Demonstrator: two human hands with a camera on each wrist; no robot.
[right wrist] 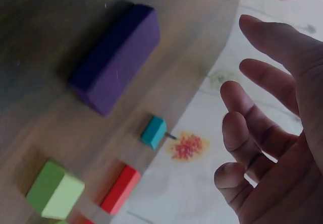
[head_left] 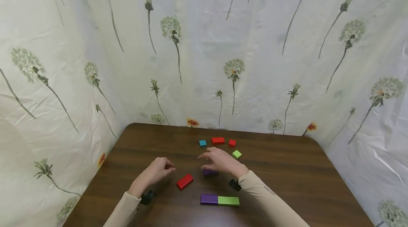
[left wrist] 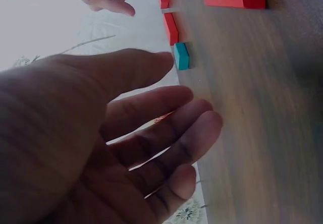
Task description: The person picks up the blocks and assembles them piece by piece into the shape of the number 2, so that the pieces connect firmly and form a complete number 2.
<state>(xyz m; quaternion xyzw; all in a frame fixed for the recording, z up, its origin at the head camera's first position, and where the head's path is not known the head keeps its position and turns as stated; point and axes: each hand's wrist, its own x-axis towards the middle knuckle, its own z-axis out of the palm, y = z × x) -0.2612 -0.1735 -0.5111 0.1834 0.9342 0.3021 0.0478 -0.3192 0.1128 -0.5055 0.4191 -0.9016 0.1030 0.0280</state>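
Broadly, a pale sheet printed with dandelions rises behind a dark wooden table, on which coloured blocks lie spread. Over the table are two hands: the left hand has loosely bent fingers with the thumb parted from them, and the right hand is likewise half curled with a wide gap at the thumb; neither has hold of anything. Toward the near side, a front purple block and a long green block lie end to end, touching, so the right sleeve should ride high past them. Another purple block lies beneath the right hand, clear of its fingers in the right wrist view. To take it well, turn thumb and fingertips to face its two long sides, come straight down and pinch near the middle, so it neither tips nor skids. A slanted red block lies near the left hand; matching that slant first would give an even hold. Farther off lie a far red block and, smallest, a little green block, a blue block and a little red block, which suit a light fingertip pinch.
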